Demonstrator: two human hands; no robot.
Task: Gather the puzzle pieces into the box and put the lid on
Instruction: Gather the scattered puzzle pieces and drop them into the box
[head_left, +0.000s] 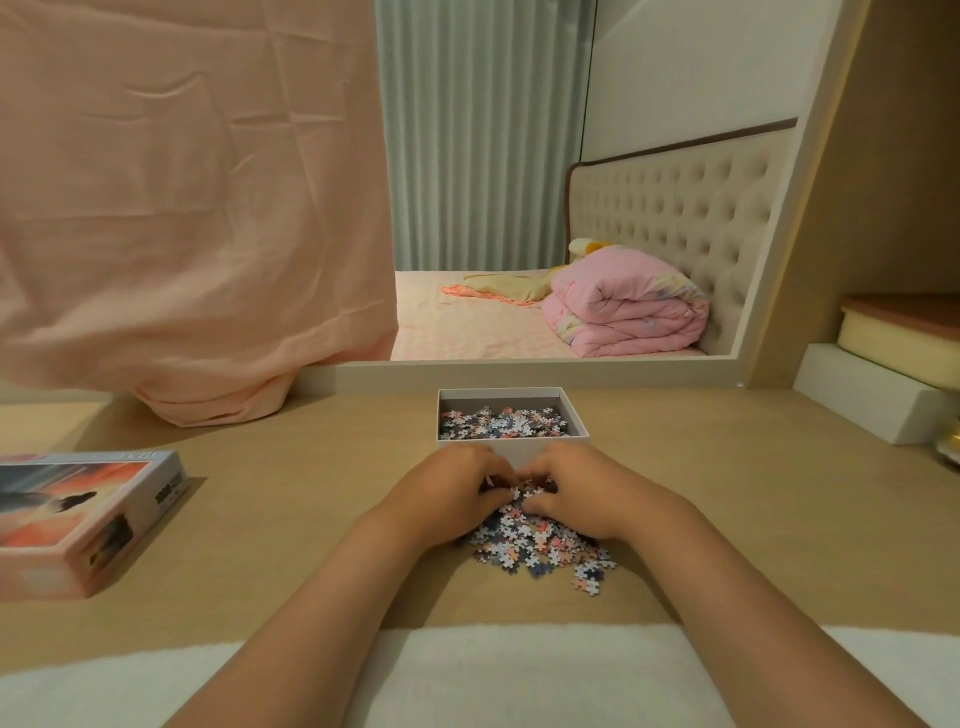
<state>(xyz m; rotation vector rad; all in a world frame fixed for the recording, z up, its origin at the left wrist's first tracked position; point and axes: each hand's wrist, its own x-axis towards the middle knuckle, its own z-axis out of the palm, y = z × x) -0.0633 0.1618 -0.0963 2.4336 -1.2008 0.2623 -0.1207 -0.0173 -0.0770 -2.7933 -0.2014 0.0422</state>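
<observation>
A white open box (511, 451) stands on the tan table, partly filled with small pink, white and blue puzzle pieces (501, 422). Just in front of it lies a loose pile of the same pieces (540, 545). My left hand (452, 493) and my right hand (582, 491) are cupped together over the far end of that pile, fingers curled around a clump of pieces between them. The printed lid (83, 519) lies flat at the left edge of the table, picture side up.
A pink cloth (182, 208) hangs down to the table at the back left. A mirror behind the box reflects a bed. White and cream boxes (878, 389) sit at the right. A white strip (519, 670) borders the table's near edge.
</observation>
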